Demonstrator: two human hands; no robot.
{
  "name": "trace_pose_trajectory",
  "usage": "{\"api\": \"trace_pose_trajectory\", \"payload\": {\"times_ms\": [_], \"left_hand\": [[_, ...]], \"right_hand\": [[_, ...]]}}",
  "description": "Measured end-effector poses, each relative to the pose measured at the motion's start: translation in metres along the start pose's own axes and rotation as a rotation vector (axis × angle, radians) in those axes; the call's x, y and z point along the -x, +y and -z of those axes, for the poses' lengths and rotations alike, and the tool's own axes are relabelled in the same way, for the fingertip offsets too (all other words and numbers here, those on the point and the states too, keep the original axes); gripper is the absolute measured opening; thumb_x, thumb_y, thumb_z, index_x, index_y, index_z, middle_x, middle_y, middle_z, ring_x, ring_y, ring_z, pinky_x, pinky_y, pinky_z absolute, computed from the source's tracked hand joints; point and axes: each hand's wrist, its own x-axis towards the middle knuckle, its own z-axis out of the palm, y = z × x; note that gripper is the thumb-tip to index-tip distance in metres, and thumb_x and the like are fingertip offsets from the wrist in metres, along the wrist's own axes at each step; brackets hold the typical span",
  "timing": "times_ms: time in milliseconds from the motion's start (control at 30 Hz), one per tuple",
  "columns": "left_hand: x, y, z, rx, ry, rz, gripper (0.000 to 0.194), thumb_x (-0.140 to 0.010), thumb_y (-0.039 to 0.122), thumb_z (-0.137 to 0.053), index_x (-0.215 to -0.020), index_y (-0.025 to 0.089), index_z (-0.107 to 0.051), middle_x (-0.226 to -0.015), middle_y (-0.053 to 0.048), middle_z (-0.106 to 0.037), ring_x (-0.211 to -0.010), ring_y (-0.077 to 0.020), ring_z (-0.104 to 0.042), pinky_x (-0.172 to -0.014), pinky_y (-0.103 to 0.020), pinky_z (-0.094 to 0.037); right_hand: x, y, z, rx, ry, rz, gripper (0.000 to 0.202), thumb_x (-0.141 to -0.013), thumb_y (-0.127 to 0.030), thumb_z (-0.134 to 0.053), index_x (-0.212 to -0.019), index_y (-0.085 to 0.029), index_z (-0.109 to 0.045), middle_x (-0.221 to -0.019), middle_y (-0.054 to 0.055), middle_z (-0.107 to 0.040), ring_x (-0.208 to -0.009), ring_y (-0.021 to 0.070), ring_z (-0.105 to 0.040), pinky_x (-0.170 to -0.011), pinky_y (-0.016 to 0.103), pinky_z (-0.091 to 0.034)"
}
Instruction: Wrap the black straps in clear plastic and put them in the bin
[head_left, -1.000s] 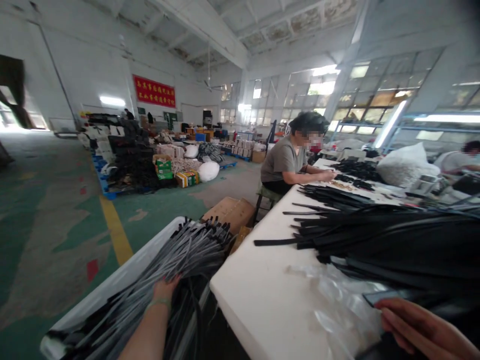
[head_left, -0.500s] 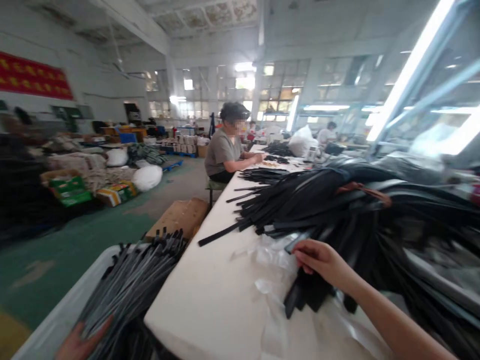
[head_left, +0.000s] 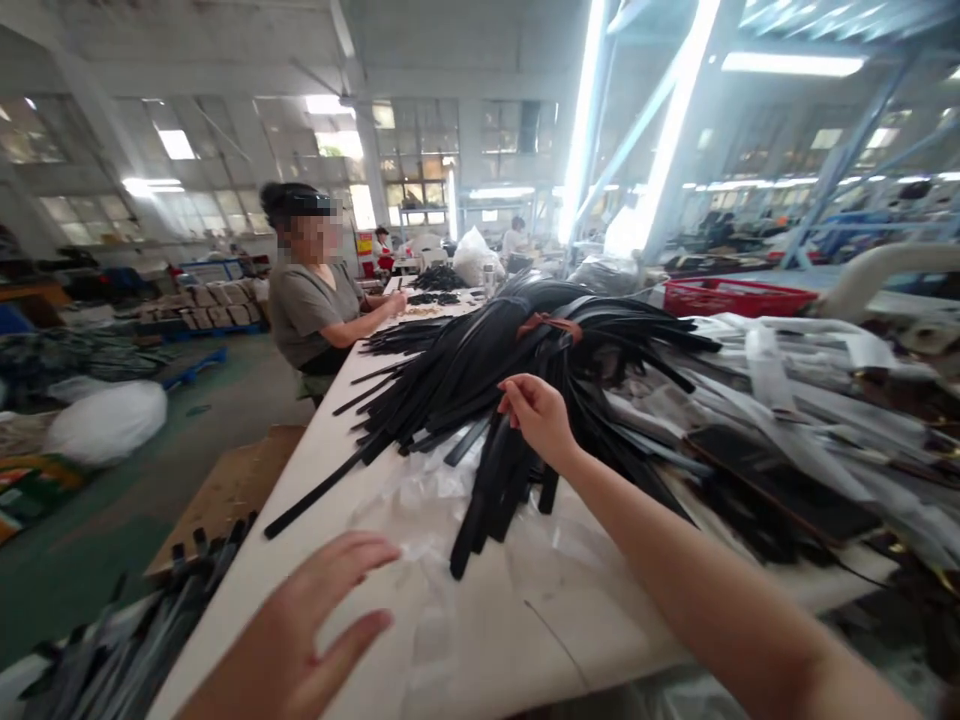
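Head view shows the work barely begun, by my judgement: the big heap of long flat black straps (head_left: 525, 360) lies fanned across the white table (head_left: 480, 640), tied at its top with a brown band (head_left: 551, 325); the right hand (head_left: 536, 415) pinches a few strap ends, fingers closed on them; the left hand (head_left: 300, 630) hovers spread and empty over crumpled clear plastic wrap (head_left: 427, 500); more straps fill a white bin (head_left: 82, 660) at lower left; a seated person in a grey shirt (head_left: 307, 300) works farther along.

straps (head_left: 480, 370) piled on table (head_left: 480, 640), co-worker (head_left: 311, 290) seated left
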Motion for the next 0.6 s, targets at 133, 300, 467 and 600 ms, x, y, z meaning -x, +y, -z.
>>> {"api": "trace_pose_trajectory", "payload": {"times_ms": [133,300,467,600], "left_hand": [[-0.026,0.028,-0.121,-0.354,-0.565,-0.157,0.05,-0.07,0.028,-0.072,-0.12,0.028,-0.064,-0.127,-0.01,-0.061,-0.119,-0.0314,-0.052,-0.104,-0.042,-0.035],[-0.055,0.027,-0.184,-0.488,-0.816,-0.12,0.019,-0.079,0.034,-0.06,-0.08,0.018,-0.071,-0.063,-0.003,-0.06,-0.062,-0.0195,-0.054,-0.06,-0.029,-0.04],[-0.068,0.018,-0.159,-0.438,-0.657,-0.123,0.024,-0.08,0.027,-0.053,-0.061,0.018,-0.063,-0.062,0.0,-0.057,-0.065,-0.0153,-0.05,-0.063,-0.026,-0.035],[-0.09,-0.005,-0.112,-0.029,-0.226,0.106,0.025,-0.072,0.033,-0.067,-0.057,0.016,-0.056,-0.051,0.004,-0.043,-0.05,-0.0099,-0.037,-0.049,-0.023,-0.027]], "right_hand": [[0.005,-0.005,-0.003,0.039,-0.049,0.035,0.029,-0.091,-0.044,-0.047,-0.092,-0.017,-0.059,-0.065,0.0,-0.061,-0.044,0.0088,-0.05,-0.042,0.02,-0.036],[0.005,-0.004,-0.004,0.063,-0.148,0.044,0.023,-0.091,-0.037,-0.049,-0.084,-0.018,-0.06,-0.065,0.0,-0.061,-0.048,0.0092,-0.051,-0.045,0.019,-0.038],[-0.009,0.009,0.001,-0.005,-0.242,-0.05,0.028,-0.092,-0.038,-0.046,-0.08,-0.016,-0.058,-0.062,0.0,-0.062,-0.041,0.0076,-0.05,-0.039,0.018,-0.036],[-0.018,0.016,0.007,-0.102,-0.401,-0.15,0.04,-0.093,-0.049,-0.042,-0.081,-0.014,-0.059,-0.064,0.003,-0.066,-0.042,0.0076,-0.054,-0.038,0.016,-0.041]]}}
